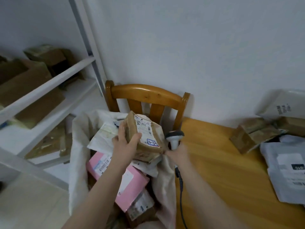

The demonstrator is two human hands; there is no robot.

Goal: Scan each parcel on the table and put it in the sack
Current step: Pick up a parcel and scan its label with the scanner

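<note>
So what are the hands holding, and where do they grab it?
The left hand grips the parcel by its left edge, thumb on top. The right hand grips the scanner by its handle.

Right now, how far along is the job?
Done: a pink box and others lie in the sack. In hand: left hand holds a brown parcel over it; right hand holds the scanner. Left: grey bag, brown box and more on the table.

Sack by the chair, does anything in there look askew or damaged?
Nothing looks clearly damaged. The pink box lies tilted in the heaped sack, and the brown parcel that the left hand holds over it has creased, lumpy wrapping.
</note>
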